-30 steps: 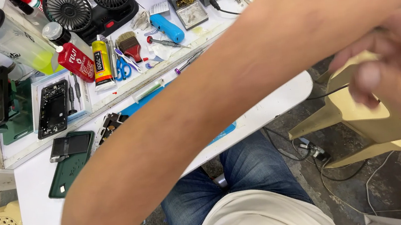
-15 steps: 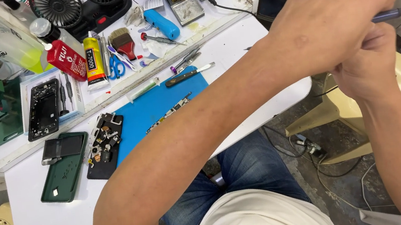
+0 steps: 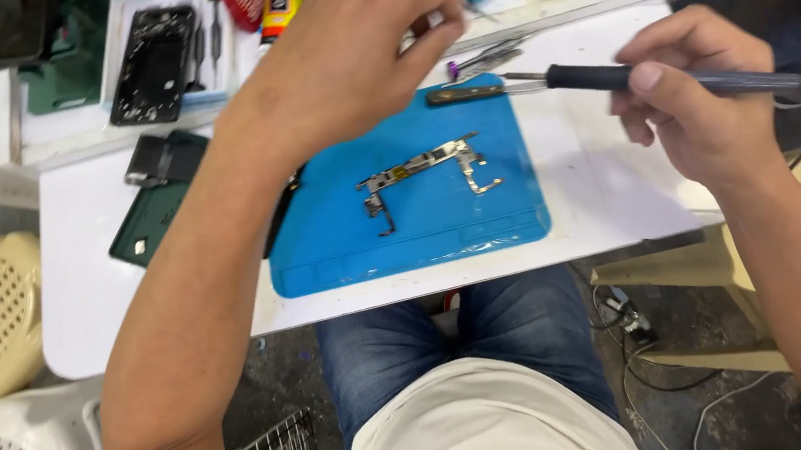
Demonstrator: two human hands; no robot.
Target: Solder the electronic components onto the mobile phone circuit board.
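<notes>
Right hand [image 3: 699, 110]: fingers curled round the dark handle of a soldering iron [image 3: 665, 79], thumb pressed on top. Iron lies nearly level, its metal tip pointing left and ending just over the top right edge of the blue mat [image 3: 412, 234], close to a flat brown-handled tool [image 3: 466, 93] lying there.

Left hand [image 3: 341, 56]: raised above the top left part of the mat, fingers bent and drawn together toward the thumb; whether they pinch anything cannot be told, as the back of the hand covers them.

Circuit board [image 3: 419, 168]: long, narrow, metal-shielded, lying flat near the middle of the mat. It sits below and between the two hands, touched by neither; the iron's tip is above and to the right of it, apart.

Outward: mat rests on a white table [image 3: 89, 311]. Left of the mat, a dark green phone back cover [image 3: 149, 223]. Farther back, an opened black phone frame [image 3: 153, 62] on a tray. Blue jeans [image 3: 513, 333] show under the table edge.
</notes>
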